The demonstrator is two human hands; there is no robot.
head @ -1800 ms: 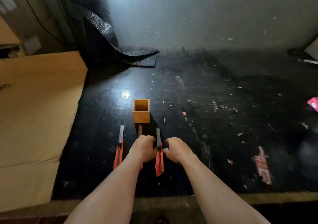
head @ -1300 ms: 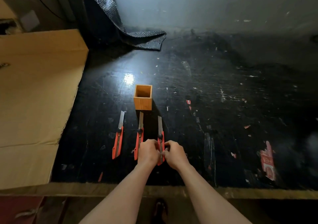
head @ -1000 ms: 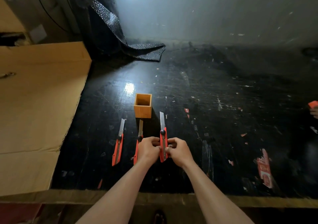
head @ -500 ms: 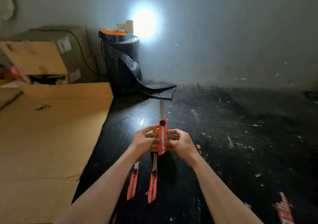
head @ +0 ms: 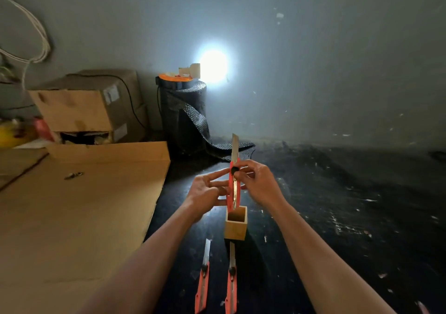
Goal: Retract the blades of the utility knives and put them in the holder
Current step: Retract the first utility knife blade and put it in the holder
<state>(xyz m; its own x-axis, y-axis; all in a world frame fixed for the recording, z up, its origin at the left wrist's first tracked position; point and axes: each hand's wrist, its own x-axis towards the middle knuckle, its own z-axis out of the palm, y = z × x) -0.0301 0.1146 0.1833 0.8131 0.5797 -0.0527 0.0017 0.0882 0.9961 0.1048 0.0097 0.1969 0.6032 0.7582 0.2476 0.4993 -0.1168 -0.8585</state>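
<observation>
I hold an orange utility knife (head: pixel 233 188) upright in front of me, its blade out and pointing up. My left hand (head: pixel 207 191) grips the lower handle from the left. My right hand (head: pixel 258 183) holds the upper handle, with fingers at the black slider knob. Below the knife stands the small wooden holder (head: pixel 236 226), an open square box with nothing visible inside. Two more orange utility knives, one on the left (head: pixel 202 280) and one on the right (head: pixel 231 280), lie on the black floor nearer to me, blades out and pointing toward the holder.
A flat cardboard sheet (head: pixel 72 207) covers the floor on the left. Cardboard boxes (head: pixel 91 106) stand behind it by the wall. A black roll of textured mat (head: pixel 185 118) stands beside a bright lamp. The dark floor (head: pixel 350 205) is littered with small scraps.
Both hands lifted the right-hand knife off the floor and raised it upright. My right fingers have moved up to the slider knob. The view tilted up, so the holder shows below the knife.
</observation>
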